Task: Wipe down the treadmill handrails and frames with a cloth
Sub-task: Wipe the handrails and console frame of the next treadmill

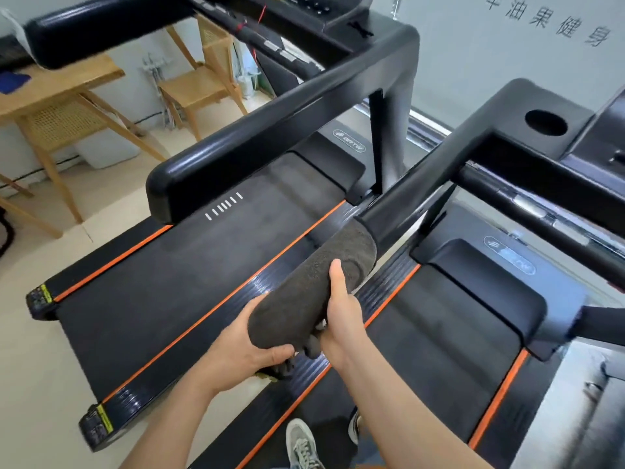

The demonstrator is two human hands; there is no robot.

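I count two treadmills: the left treadmill (189, 265) lies left of the one grey cloth (297, 299), and the right treadmill (449, 350) lies right of it. Two hands hold the cloth, the left hand (243, 350) and the right hand (341, 319). Far left of the cloth stand one wooden table (67, 82) and one wooden chair (199, 86). Below the cloth are two shoes (301, 445).

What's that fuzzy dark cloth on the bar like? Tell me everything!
The cloth is dark grey and fuzzy, like towelling. It is wrapped over the near end of a black treadmill handrail, like a sleeve. The left hand holds its lower end from beneath; the right hand clasps its side, thumb on top. Loose folds hang between the hands.
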